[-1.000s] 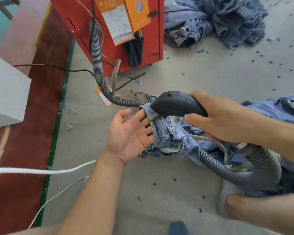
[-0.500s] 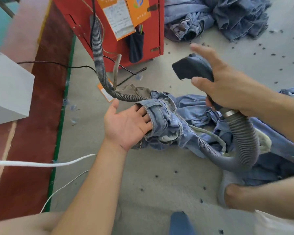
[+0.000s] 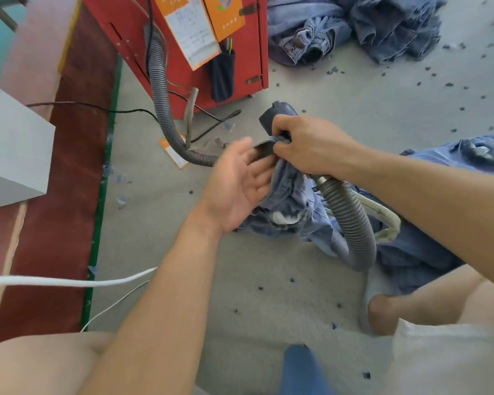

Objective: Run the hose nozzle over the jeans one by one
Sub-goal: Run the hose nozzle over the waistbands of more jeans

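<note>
Now right hand [image 3: 311, 149] has lowered gripped nozzle [image 3: 274, 115] onto jeans [image 3: 291, 195], left hand [image 3: 237, 183] flat, holding nothing

Grey concrete floor [image 3: 311, 95] underfoot, dotted with dark scraps of denim. A red machine [image 3: 183, 52] stands on it beyond the grips, its ribbed grey hose [image 3: 160, 109] trailing down onto the floor. Heaped jeans [image 3: 354, 27] lie further back, to the right.
</note>
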{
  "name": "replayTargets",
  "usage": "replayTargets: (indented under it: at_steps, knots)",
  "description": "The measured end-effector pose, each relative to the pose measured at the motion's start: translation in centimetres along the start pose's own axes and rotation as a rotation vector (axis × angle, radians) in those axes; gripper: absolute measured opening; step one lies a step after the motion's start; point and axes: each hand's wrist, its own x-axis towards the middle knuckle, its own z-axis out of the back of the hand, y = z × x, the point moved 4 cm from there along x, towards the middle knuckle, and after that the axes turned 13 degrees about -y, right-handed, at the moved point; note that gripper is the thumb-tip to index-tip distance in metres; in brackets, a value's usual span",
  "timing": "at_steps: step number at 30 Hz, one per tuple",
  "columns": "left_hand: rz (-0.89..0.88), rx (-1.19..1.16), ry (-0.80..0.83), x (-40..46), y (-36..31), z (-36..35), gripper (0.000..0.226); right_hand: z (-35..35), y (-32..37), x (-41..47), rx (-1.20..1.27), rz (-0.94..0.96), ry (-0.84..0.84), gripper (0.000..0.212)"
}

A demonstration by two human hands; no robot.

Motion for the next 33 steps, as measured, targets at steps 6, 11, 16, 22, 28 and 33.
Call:
replayTargets:
  at_steps: [6,11,16,22,28,33]
  knots:
    - [-0.172,0.819,-0.126,0.5,2.8,5.0,0.022,0.1,-1.9,2.3,0.2,-0.291,0.05,0.006]
    - [-0.053,0.439,0.125,-1.0,2.5,4.7,0.042,0.4,-2.9,3.2,0.315,-0.423,0.058,0.007]
    - [-0.02,0.229,0.22,-2.1,2.5,4.5,0.059,0.6,-3.0,3.3,0.331,-0.426,0.082,0.007]
    - [0.09,0.098,0.231,-1.8,3.1,5.0,0.065,1.1,-2.3,2.4,0.292,-0.377,0.076,0.012]
    - [0.248,-0.606,-0.229,0.9,6.2,6.1,0.098,1.8,1.8,-6.7,-0.098,0.07,0.009,0.015]
    - [0.106,-0.781,-0.213,1.9,5.0,5.7,0.084,1.0,2.9,-13.0,-0.041,0.124,0.246,0.035]
